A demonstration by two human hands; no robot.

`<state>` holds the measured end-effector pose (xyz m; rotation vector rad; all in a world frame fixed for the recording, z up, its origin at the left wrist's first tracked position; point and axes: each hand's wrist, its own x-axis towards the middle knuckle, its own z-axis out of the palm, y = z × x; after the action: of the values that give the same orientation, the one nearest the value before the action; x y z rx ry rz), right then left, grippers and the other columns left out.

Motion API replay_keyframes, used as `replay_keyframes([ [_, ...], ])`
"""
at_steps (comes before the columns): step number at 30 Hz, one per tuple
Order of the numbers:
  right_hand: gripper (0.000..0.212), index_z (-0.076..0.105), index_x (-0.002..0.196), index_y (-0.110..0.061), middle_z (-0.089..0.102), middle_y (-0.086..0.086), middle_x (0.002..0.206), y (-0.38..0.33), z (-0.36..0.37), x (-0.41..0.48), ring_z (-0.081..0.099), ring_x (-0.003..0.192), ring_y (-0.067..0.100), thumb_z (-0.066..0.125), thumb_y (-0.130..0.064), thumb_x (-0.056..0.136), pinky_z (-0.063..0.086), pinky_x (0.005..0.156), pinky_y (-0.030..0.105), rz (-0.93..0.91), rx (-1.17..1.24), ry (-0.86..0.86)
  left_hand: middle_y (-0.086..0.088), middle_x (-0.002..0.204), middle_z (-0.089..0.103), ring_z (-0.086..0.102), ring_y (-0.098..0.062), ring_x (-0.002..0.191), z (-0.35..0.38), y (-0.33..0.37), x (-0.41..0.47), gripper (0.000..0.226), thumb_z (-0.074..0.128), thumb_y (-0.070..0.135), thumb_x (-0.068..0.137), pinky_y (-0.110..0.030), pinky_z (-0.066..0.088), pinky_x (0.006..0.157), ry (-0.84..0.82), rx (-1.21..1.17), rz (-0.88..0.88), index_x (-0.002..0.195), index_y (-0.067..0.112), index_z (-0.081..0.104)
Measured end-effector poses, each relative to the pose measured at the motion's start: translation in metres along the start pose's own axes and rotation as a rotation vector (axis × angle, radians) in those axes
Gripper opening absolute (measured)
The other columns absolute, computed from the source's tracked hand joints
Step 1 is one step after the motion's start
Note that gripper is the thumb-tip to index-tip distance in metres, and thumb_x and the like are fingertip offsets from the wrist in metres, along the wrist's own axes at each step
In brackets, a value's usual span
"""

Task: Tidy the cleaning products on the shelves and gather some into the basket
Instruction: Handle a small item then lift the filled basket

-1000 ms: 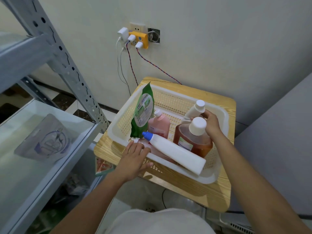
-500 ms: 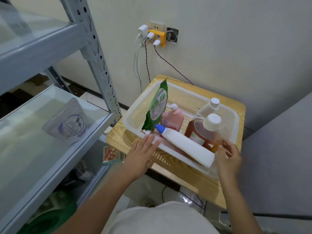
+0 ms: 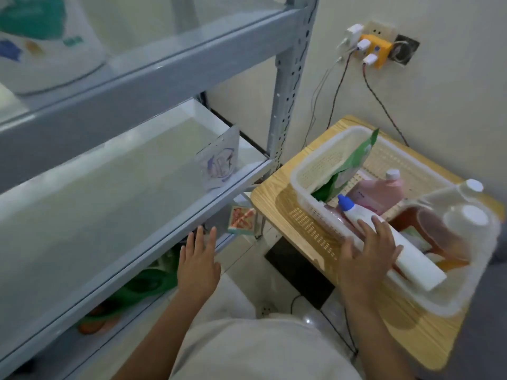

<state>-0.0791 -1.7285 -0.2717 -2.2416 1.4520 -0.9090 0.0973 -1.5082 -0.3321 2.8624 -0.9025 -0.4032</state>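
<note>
Basket holds four bottles, one green pouch — right hand touching.

left hand: flat, fingers straight | right hand: fingers spread

White perforated plastic basket sits on a light wooden tabletop, right of frame. Grey metal shelving with glass shelves fills the left. In the basket, a white blue-capped squeeze bottle lies frontmost, with a pink bottle and green pouch behind it.
</note>
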Motion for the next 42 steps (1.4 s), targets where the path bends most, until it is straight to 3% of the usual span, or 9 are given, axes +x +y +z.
replay_keyframes([
  [5,0.047,0.052,0.129,-0.01,0.047,0.007,0.139,-0.055,0.044,-0.006,0.037,0.132,0.024,0.063,-0.005,0.083,0.026,0.113,0.041,-0.203,0.134,-0.288,-0.015,0.16,0.011,0.013,-0.037,0.147,-0.001,-0.045,-0.008,0.083,0.064,0.022,0.087,-0.046,0.013,0.117,0.201,-0.049,-0.135,0.154,0.018,0.016],
  [11,0.059,0.042,0.139,-0.02,0.043,0.004,0.142,-0.115,0.093,0.016,0.039,0.131,0.021,0.067,-0.017,0.086,0.031,0.103,0.031,-0.202,0.266,-0.764,-0.009,0.161,-0.012,-0.006,-0.03,0.149,-0.001,-0.075,-0.019,0.078,0.046,0.032,0.098,-0.043,0.004,0.12,0.073,-0.049,-0.352,0.153,0.022,-0.008],
  [13,0.06,0.041,0.139,-0.021,0.045,0.0,0.141,-0.137,0.104,0.031,0.043,0.126,0.016,0.069,-0.019,0.085,0.035,0.095,0.026,-0.131,0.342,-0.839,-0.008,0.161,-0.014,-0.007,-0.03,0.149,0.002,-0.073,-0.018,0.078,0.045,0.031,0.098,-0.044,0.002,0.12,0.049,-0.049,-0.397,0.153,0.022,-0.01],
  [17,0.047,0.053,0.114,-0.011,0.061,0.008,0.111,-0.186,0.111,0.064,0.063,0.099,0.021,0.066,-0.044,0.084,0.054,0.072,0.031,0.313,0.636,-0.969,-0.009,0.16,-0.018,-0.011,-0.031,0.148,0.004,-0.06,-0.01,0.081,0.046,0.031,0.098,-0.046,-0.001,0.12,0.036,-0.074,-0.48,0.152,0.018,-0.014],
  [21,0.054,0.058,0.099,-0.01,0.064,0.007,0.09,-0.223,0.115,0.095,0.064,0.083,0.021,0.058,-0.062,0.082,0.05,0.063,0.03,0.377,0.602,-1.068,-0.015,0.158,-0.02,-0.014,-0.036,0.147,0.014,-0.046,-0.002,0.086,0.052,0.024,0.095,-0.047,-0.001,0.12,0.109,-0.14,-0.528,0.153,0.016,-0.012],
  [30,0.008,0.059,0.086,0.001,0.065,0.014,0.075,-0.227,0.134,0.111,0.064,0.063,0.024,0.06,-0.006,0.084,0.051,0.05,0.023,0.435,0.571,-1.2,-0.016,0.157,-0.024,-0.019,-0.036,0.145,0.009,-0.03,0.008,0.091,0.053,0.028,0.095,-0.049,-0.003,0.12,0.06,-0.138,-0.62,0.151,0.024,-0.018],
  [33,0.002,0.06,0.084,0.003,0.064,0.014,0.069,-0.22,0.132,0.111,0.065,0.061,0.022,0.062,0.002,0.085,0.056,0.056,0.025,0.423,0.616,-1.259,-0.015,0.16,-0.015,-0.01,-0.033,0.148,-0.014,-0.018,0.015,0.078,0.048,0.035,0.098,-0.046,-0.001,0.12,0.033,-0.198,-0.619,0.154,0.023,-0.005],
  [37,0.009,0.061,0.077,-0.001,0.067,0.012,0.072,-0.212,0.12,0.102,0.066,0.058,0.015,0.065,-0.001,0.086,0.058,0.062,0.022,0.287,0.645,-1.3,-0.004,0.161,0.014,0.018,-0.022,0.147,-0.053,0.007,0.025,0.064,0.055,0.033,0.096,-0.035,0.017,0.118,0.329,-0.531,-0.419,0.151,0.022,0.025],
  [42,0.013,0.062,0.074,0.001,0.068,0.006,0.056,-0.213,0.104,0.073,0.065,0.049,0.011,0.07,-0.005,0.082,0.052,0.05,0.016,0.188,0.686,-1.349,0.0,0.13,0.06,0.053,-0.016,0.118,-0.096,0.032,0.028,0.049,0.054,0.047,0.089,-0.031,0.042,0.099,0.541,-0.598,-0.111,0.129,0.02,0.06],
])
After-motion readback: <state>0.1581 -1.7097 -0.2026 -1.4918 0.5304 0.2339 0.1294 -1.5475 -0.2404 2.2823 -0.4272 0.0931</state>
